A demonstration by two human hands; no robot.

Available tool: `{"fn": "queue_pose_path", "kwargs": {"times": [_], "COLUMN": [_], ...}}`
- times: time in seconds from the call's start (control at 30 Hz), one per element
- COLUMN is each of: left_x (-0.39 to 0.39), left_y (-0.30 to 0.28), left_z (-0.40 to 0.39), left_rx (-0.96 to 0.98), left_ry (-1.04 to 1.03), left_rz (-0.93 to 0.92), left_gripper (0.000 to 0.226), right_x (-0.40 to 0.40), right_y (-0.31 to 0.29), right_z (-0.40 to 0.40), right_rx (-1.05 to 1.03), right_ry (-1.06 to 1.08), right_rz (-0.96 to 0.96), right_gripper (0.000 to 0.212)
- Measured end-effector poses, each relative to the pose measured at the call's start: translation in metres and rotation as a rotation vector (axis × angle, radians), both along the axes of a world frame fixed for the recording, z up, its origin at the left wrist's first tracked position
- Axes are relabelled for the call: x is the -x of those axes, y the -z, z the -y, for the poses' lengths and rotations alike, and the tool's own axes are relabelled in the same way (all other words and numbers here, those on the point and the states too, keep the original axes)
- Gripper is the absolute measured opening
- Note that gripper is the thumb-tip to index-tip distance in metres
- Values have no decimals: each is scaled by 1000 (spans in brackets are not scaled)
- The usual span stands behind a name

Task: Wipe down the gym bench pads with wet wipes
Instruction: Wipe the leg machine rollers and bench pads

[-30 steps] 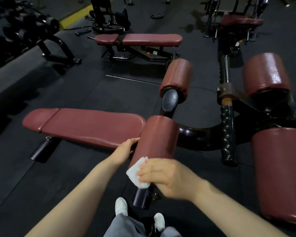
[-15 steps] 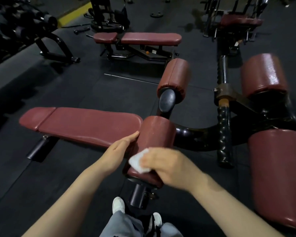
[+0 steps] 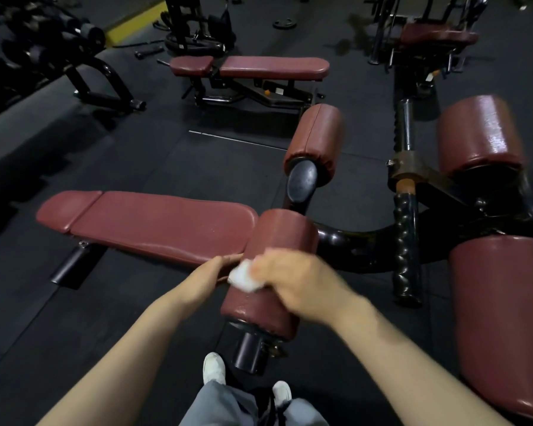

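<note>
Readable text: none anywhere in the head view.
Small pale sticker (image 3: 278,91) on the black frame under the far dark-red padded flat bench (image 3: 274,67): too small to read.
Small white tag (image 3: 429,77) on the black machine frame to the right of that bench: blurred, no letters can be made out.

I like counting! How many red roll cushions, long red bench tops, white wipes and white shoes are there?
Red roll cushions: 4
Long red bench tops: 2
White wipes: 1
White shoes: 2
Total: 9
</note>
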State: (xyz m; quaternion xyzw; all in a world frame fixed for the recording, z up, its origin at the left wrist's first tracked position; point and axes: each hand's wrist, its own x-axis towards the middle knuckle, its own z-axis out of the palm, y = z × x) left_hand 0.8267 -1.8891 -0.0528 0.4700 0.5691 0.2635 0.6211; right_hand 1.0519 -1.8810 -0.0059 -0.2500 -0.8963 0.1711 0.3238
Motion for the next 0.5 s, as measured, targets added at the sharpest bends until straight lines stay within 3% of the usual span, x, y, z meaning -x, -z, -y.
{"fn": "queue_pose_path", "kwargs": {"times": [0.1, 0.17, 0.37, 0.43, 0.5], "left_x": [1, -2, -2, -3, -7], "left_y": [-8, -11, -10, -8, -5], "left_z": [7, 9, 3, -1, -4], "left_rx": [-139, -195, -143, -112, -56], "left_ry": [-24, -49, -17, -23, -34], "left_rz": [-18, -18, -15, -20, -21], "left_gripper": [48, 45, 46, 46, 47], "right_x": [-14, -18, -21, -24, -21], "right_y": [-13, -11, 15, 19, 14], "right_z": [-54, -58, 50, 52, 22], "right_rx": [133, 182, 58, 24, -3], "right_ry": [322, 387, -4, -102, -59], "right_rz": [-69, -52, -97, -73, -74], "right_gripper": [38, 34, 41, 40, 32]}}
